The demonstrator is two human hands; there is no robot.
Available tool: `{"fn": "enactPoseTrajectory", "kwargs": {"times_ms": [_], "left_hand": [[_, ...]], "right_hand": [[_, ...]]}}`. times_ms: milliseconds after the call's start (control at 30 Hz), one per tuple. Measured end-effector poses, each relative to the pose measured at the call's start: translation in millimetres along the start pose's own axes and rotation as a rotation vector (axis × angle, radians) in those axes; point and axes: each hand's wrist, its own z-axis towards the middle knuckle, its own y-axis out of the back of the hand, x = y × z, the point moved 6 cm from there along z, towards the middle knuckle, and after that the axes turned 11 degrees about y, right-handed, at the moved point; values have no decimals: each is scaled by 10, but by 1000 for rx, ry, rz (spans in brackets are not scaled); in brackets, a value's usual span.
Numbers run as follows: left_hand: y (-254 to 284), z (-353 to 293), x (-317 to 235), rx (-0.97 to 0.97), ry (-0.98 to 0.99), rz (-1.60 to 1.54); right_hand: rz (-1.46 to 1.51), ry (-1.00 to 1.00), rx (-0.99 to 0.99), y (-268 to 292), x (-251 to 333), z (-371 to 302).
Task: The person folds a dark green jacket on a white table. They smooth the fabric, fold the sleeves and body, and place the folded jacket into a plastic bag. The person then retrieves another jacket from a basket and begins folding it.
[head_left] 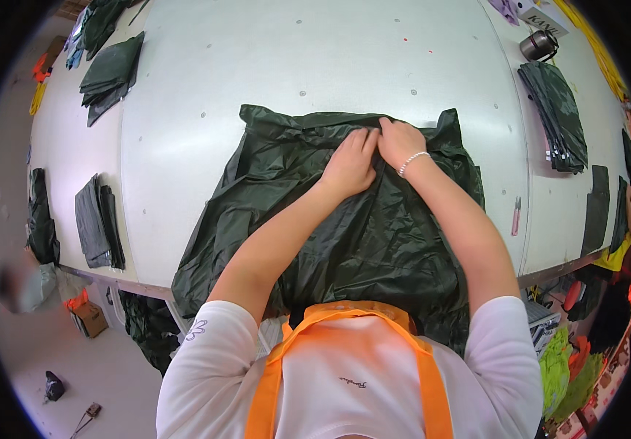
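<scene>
A dark green, shiny garment (374, 234) lies spread across the near edge of a white bench (257, 66), hanging over its front. Both hands meet near its far edge: the left hand (350, 165) rests with fingers bent, pressing the fabric; the right hand (400, 140) pinches a fold beside it. Folded dark pieces (557, 117) lie farther right.

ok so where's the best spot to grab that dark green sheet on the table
Probably the far edge of the dark green sheet, coming from above. It lies spread flat and crinkled on the white table, so only a pinched fold gives purchase. The left hand and right hand already press side by side there, where the fabric bunches.
</scene>
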Motion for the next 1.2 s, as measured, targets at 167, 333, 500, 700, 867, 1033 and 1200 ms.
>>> {"fn": "enactPoseTrajectory", "kwargs": {"times_ms": [167,333,500,700,867,1033,1200], "left_hand": [[-100,-6,-117,56,-35,259],[-269,116,-310,46,80,651],[-522,360,-440,142,-8,564],[-375,350,-294,-42,282,-40],[-414,505,-308,39,453,-108],[-314,610,-318,69,408,-80],[174,538,209,-90,439,196]], "right_hand": [[-363,192,-65,241,114,-394],[-134,281,-397,527,-143,-507],[-35,92,-302,38,-753,-460],[225,132,-471,112,-808,-527],[193,245,-589,200,-699,-609],[82,343,-648,260,-684,-614],[57,270,-630,289,-906,-653]]}}
